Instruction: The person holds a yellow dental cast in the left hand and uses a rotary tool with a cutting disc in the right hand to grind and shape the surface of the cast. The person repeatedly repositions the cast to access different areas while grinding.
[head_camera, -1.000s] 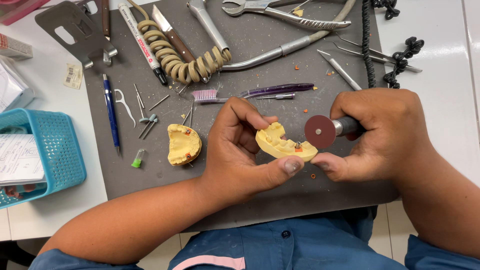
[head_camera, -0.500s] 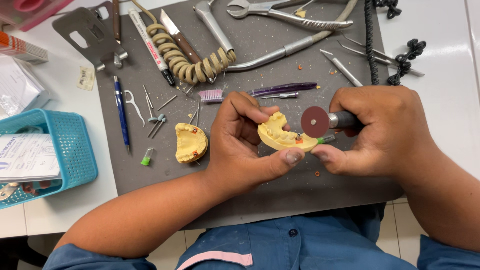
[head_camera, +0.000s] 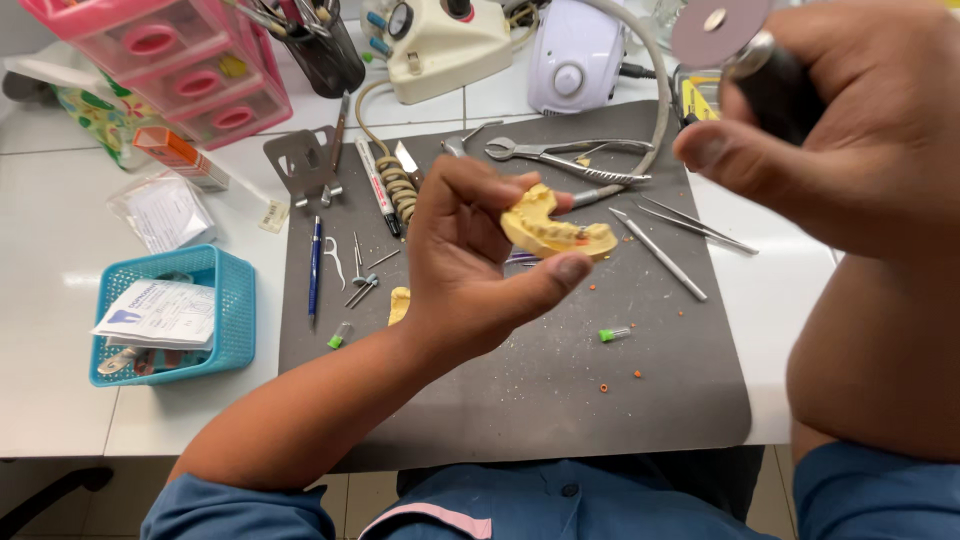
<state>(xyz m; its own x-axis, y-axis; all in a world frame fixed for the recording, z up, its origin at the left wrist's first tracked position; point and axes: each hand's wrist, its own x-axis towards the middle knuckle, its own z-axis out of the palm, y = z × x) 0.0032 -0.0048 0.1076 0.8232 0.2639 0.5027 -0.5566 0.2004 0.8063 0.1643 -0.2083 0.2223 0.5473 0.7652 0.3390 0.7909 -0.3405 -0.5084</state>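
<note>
My left hand (head_camera: 470, 260) holds a yellow dental cast (head_camera: 552, 228) between thumb and fingers, raised above the grey work mat (head_camera: 560, 390). My right hand (head_camera: 850, 120) is lifted high at the upper right and grips a dark handpiece (head_camera: 775, 85) tipped with a round reddish cutting disc (head_camera: 715, 28). The disc is well apart from the cast. A second yellow cast (head_camera: 399, 303) lies on the mat, mostly hidden behind my left wrist.
Pliers (head_camera: 560, 155), a coiled spring (head_camera: 400, 190), probes (head_camera: 660, 255), pens and a green-capped bit (head_camera: 614, 334) lie on the mat. A blue basket (head_camera: 225, 325) with papers stands left. Pink drawers (head_camera: 190, 70), a beige control box (head_camera: 445, 45) and a white motor unit (head_camera: 575, 55) stand behind.
Both hands rose toward the camera. My right hand pulled the disc away from the cast, up and to the right. The view tilted up, showing the back of the bench.
</note>
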